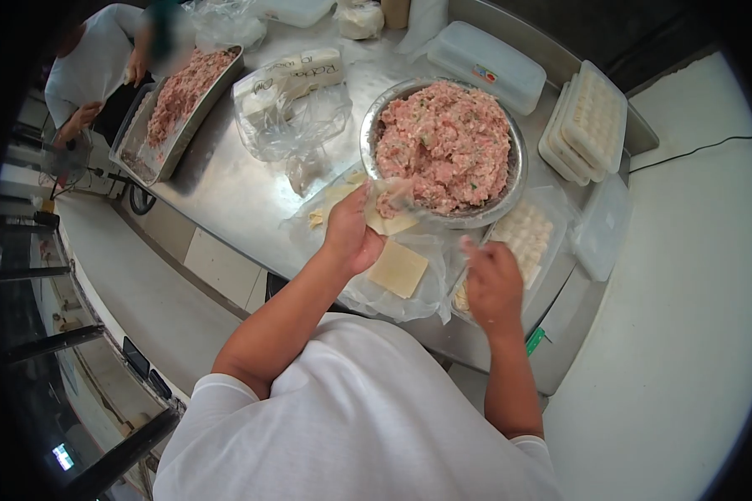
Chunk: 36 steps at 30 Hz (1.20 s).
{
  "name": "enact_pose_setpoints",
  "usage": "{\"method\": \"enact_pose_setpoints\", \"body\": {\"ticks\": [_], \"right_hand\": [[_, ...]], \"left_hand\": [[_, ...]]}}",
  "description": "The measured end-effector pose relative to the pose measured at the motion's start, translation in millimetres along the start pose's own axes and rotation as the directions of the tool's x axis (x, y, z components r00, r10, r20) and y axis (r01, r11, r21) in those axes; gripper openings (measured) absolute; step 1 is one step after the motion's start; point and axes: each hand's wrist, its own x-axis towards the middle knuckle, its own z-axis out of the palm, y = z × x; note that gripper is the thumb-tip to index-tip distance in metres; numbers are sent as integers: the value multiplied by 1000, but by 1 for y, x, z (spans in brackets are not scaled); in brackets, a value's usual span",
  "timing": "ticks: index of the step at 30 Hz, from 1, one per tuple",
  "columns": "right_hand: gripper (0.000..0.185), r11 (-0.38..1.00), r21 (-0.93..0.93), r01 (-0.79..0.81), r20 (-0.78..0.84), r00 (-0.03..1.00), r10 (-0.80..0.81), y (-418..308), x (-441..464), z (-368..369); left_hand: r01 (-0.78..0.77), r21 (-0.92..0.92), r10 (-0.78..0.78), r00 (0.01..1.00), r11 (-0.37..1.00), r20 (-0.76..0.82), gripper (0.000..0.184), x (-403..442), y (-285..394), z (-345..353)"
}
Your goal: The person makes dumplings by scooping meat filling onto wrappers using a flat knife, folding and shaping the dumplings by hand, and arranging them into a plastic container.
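Observation:
My left hand [355, 238] is closed on a thin, pale dumpling wrapper [390, 224], with a bit of pink meat filling on it near the bowl's rim. My right hand [493, 284] is off to the right, fingers curled and blurred by motion. A faint smeared streak lies between the two hands, and I cannot make out what the right hand holds. Below the left hand, a stack of square wrappers [398, 270] sits on plastic sheeting. A steel bowl [368, 138] heaped with minced meat [443, 146] stands just beyond. Beside the right hand is a tray of pale dumplings [522, 238].
Lidded boxes of dumplings [593, 117] are stacked at right, near a clear plastic container [489, 67]. A wrapped, labelled package [288, 88] and a metal pan [180, 138] of meat lie leftward. Another person [96, 71] stands at far left. A green-handled tool [535, 341] lies near the edge.

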Motion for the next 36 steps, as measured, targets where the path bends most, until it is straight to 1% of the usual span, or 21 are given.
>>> {"method": "enact_pose_setpoints", "body": {"ticks": [1,5,7,8,10,11,13,14,16,17,18,20,21,23,24,26,29,31,32,34,36], "right_hand": [[36,996,-52,71,51,996,-68,-3,-5,8],[33,1000,-8,-16,101,995,17,-13,-11,17],[36,998,-26,55,46,997,-54,-18,-6,7],[36,998,-28,52,41,998,-51,-17,-6,5],[36,986,159,-41,84,996,28,-16,-6,3],[36,986,160,-39,85,996,26,-16,-6,2],[39,955,296,-18,-34,999,29,-15,-4,1],[39,955,297,-19,-33,999,30,-12,-4,1],[38,963,269,10,-225,973,53,-4,2,3],[37,975,219,-36,-232,969,88,-1,6,1],[37,975,217,-39,-233,968,91,8,6,0],[34,973,-132,-189,12,981,192,26,2,-1],[34,974,-130,-185,9,982,188,24,3,-2],[32,986,144,-84,-25,996,88,14,-5,-10],[32,986,141,-91,-24,995,95,8,-8,-12],[31,966,258,-9,41,999,-1,-7,-7,-12],[32,964,254,-86,44,996,77,-19,-6,-7],[32,968,212,-131,34,991,126,-19,-3,-7],[32,973,175,-152,0,988,154,-19,-3,-7],[32,975,140,-173,-35,983,179,-14,-2,-6],[32,972,40,-233,-145,961,236,1,-1,0]], "left_hand": [[-4,-23,3,1000,1000,-28,34,2,-3,-1],[-13,-33,12,999,999,-33,32,5,-5,2],[-147,-6,146,985,989,-90,32,2,-3,10],[-145,-3,144,986,989,-86,32,8,-1,3],[-62,-155,84,986,986,142,35,15,11,-5],[-65,-155,87,986,986,141,35,16,9,-8],[-64,-116,62,998,991,-19,39,2,17,28],[-64,-115,62,998,991,-20,39,1,18,30],[-58,-95,57,998,994,-12,41,1,18,33],[-56,-94,55,998,994,-11,41,3,16,32],[-71,-34,71,997,997,-22,44,6,14,29],[-84,28,85,996,996,-33,46,11,7,24],[-112,78,114,993,991,-23,46,14,5,24],[-135,126,139,990,983,-25,46,14,3,19],[-143,153,144,990,978,6,43,13,2,21],[-148,182,141,989,972,51,40,19,-4,22],[-181,305,172,983,935,57,39,29,-17,7],[-481,553,337,875,680,347,41,28,-15,10],[-482,555,338,875,679,346,41,29,-13,11],[-321,218,272,935,922,228,46,20,-2,31],[-345,197,305,929,918,208,47,25,6,33]]}}
